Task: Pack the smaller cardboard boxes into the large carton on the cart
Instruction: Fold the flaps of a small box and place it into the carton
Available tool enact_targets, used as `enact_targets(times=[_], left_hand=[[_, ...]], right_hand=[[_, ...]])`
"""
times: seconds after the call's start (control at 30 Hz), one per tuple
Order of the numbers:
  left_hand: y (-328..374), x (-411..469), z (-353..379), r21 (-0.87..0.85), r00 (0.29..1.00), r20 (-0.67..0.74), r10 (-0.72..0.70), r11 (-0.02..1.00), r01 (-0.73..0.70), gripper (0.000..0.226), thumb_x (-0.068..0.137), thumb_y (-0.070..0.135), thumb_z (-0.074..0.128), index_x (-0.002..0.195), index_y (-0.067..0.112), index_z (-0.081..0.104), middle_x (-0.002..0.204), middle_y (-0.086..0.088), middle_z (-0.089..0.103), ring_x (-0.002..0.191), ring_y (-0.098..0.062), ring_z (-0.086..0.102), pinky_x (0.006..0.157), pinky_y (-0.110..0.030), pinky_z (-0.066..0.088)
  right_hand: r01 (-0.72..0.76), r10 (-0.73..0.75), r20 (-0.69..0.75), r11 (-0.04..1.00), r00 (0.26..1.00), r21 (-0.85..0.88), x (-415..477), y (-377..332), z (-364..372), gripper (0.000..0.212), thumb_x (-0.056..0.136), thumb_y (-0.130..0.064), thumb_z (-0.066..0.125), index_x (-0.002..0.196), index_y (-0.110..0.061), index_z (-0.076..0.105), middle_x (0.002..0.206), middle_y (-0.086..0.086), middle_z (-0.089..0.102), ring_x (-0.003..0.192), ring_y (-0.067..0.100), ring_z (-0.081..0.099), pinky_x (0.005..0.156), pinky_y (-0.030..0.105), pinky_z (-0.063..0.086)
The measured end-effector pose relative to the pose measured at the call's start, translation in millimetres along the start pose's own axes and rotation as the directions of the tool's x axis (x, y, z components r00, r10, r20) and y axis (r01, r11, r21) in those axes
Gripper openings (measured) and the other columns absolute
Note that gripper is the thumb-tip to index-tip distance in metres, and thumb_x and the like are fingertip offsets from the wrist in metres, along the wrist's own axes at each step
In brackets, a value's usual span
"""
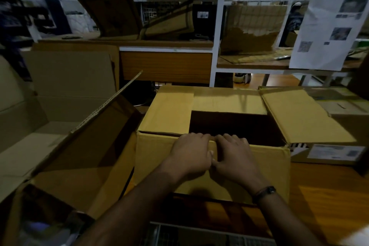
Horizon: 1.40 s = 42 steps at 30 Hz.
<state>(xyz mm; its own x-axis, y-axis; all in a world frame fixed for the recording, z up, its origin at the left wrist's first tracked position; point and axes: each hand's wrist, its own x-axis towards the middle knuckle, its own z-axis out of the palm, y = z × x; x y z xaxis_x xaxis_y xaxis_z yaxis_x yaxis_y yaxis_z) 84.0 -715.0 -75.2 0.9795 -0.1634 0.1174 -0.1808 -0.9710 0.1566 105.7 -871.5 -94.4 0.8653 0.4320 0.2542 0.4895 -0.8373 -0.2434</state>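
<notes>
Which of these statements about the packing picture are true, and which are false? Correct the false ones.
1. The left hand and right hand both grip the box's near edge. True.
2. The box is sealed. False: its top is open.
3. A wristband is on the left wrist. False: it is on the right wrist.
4. A labelled box lies to the right of the box. True.
</notes>
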Motion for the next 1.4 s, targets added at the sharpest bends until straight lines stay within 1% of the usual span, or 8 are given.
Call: enact_targets(times=[0.17,0.37,0.57,0.83,0.97,1.07,1.2,1.4], left_hand=[[7,7,-8,0.116,0.989,0.054,-0.138,0.985,0.131,0.086,0.100,0.063,0.046,0.165,0.021,0.009,0.171,-0.017,-0.014,0.159,-0.034,-0.004,0.127,-0.050,0.005],[-22,4,-39,0.042,0.957,-0.143,-0.254,0.964,0.262,0.089,0.096,0.070,0.049,0.165,0.029,0.010,0.169,-0.013,-0.025,0.158,-0.038,-0.008,0.126,-0.054,0.004],[-60,-1,-58,0.084,0.914,-0.186,-0.361,0.921,0.381,0.087,0.097,0.072,0.044,0.165,0.027,0.013,0.170,-0.016,-0.019,0.155,-0.040,-0.019,0.128,-0.055,-0.003],[-71,3,-46,0.033,0.860,-0.091,-0.502,0.861,0.507,0.084,0.096,0.072,0.046,0.162,0.025,0.023,0.172,-0.017,0.001,0.155,-0.051,0.000,0.126,-0.060,0.002],[-55,13,-29,-0.072,0.931,-0.047,-0.362,0.931,0.358,0.068,0.095,0.063,0.057,0.151,0.026,0.045,0.158,-0.009,0.043,0.144,-0.035,0.041,0.117,-0.053,0.038],[-40,25,-21,-0.236,0.960,0.041,-0.278,0.931,0.280,0.050,0.096,0.052,0.065,0.137,0.024,0.061,0.129,0.001,0.066,0.113,-0.014,0.063,0.093,-0.037,0.056],[-28,55,-13,-0.158,0.956,0.198,-0.218,0.955,0.250,0.045,0.096,0.051,0.064,0.130,0.020,0.064,0.119,-0.001,0.068,0.101,-0.013,0.064,0.090,-0.037,0.057],[-25,88,-5,-0.066,0.926,0.277,-0.257,0.956,0.285,0.047,0.092,0.052,0.068,0.127,0.022,0.061,0.105,-0.001,0.067,0.093,-0.017,0.065,0.086,-0.036,0.056]], right_hand=[[-0.023,0.023,0.013,1.000,1.000,0.002,-6,-2,-6,0.048,0.095,-0.049,0.056,0.139,-0.030,0.049,0.121,-0.009,0.054,0.113,0.012,0.047,0.109,0.034,0.035],[-0.051,0.051,0.030,0.999,0.998,0.003,-14,13,-12,0.071,0.082,-0.076,0.060,0.140,-0.038,0.046,0.121,-0.016,0.054,0.113,0.010,0.046,0.102,0.032,0.039],[-0.060,0.059,0.048,0.998,0.997,0.032,-19,12,-16,0.073,0.082,-0.076,0.061,0.142,-0.038,0.044,0.126,-0.018,0.050,0.116,0.009,0.041,0.103,0.031,0.038],[-0.060,0.057,0.092,0.998,0.994,0.028,-31,1,-28,0.074,0.088,-0.071,0.059,0.149,-0.037,0.037,0.144,-0.015,0.044,0.125,0.008,0.037,0.109,0.030,0.034],[-0.065,0.063,0.104,0.998,0.993,0.018,-32,-1,-33,0.071,0.088,-0.072,0.058,0.147,-0.038,0.039,0.145,-0.016,0.045,0.127,0.007,0.038,0.111,0.030,0.032],[-0.076,0.074,0.080,0.997,0.994,0.024,-29,-1,-34,0.054,0.092,-0.073,0.050,0.134,-0.039,0.053,0.129,-0.017,0.057,0.111,0.004,0.045,0.101,0.029,0.041],[-0.101,0.092,0.071,0.986,0.993,0.129,-14,3,-37,0.034,0.095,-0.068,0.047,0.100,-0.038,0.062,0.089,-0.013,0.063,0.078,0.005,0.060,0.072,0.032,0.058],[-0.134,0.125,0.120,0.988,0.985,0.074,37,22,-43,0.020,0.102,-0.047,0.055,0.110,-0.032,0.064,0.090,-0.009,0.064,0.079,0.006,0.063,0.074,0.030,0.060]])
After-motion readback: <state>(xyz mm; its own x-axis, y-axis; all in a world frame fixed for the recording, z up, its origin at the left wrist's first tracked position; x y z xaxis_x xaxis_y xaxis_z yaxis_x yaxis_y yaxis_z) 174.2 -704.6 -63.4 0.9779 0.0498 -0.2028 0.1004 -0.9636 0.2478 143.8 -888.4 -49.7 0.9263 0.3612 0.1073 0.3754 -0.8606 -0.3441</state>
